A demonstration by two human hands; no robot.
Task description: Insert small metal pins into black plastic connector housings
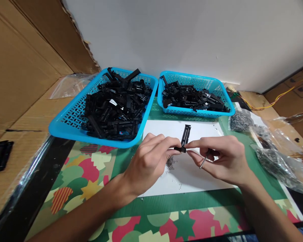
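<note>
Between my two hands is a small black plastic part (186,135), its long slotted body pointing away from me. My left hand (151,158) pinches its near end from the left with thumb and forefinger. From the right, the thumb and forefinger of my right hand (219,158) close on the same end. A thin metal rod (204,161), perhaps a tool's shaft, is also tucked in my right hand's fingers; its other end is hidden. Under the hands lies a white sheet (202,181) bearing a small heap of fine metal pieces (170,162), with several scattered around it.
Two blue baskets, a larger one (73,132) at left and a smaller one (192,112) at right, hold many black parts. Clear bags of small metal pieces (275,161) lie at right. A black part (1,156) rests at far left. Cardboard (22,50) stands on the left.
</note>
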